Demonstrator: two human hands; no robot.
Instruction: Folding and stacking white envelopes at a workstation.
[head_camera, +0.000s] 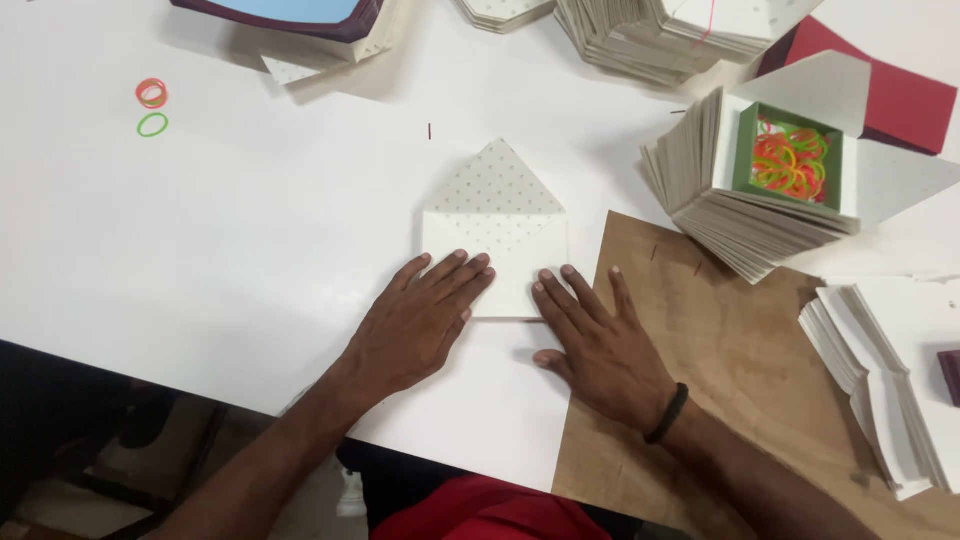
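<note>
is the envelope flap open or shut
Open: the envelope's dotted triangular flap points up, away from the body, while both hands press its lower part.

lower edge of the envelope (495, 235) hidden under fingertips of left hand (415, 325) and right hand (600, 345). both forearms cut off at the bottom edge. stacks of folded envelopes (650, 35) cropped by the top edge; white paper stack (890, 370) cropped at right. blue-topped stack (290, 20) cut off at top. tangled rubber bands (790, 160) in the green box (742, 150) too small to count.
</note>
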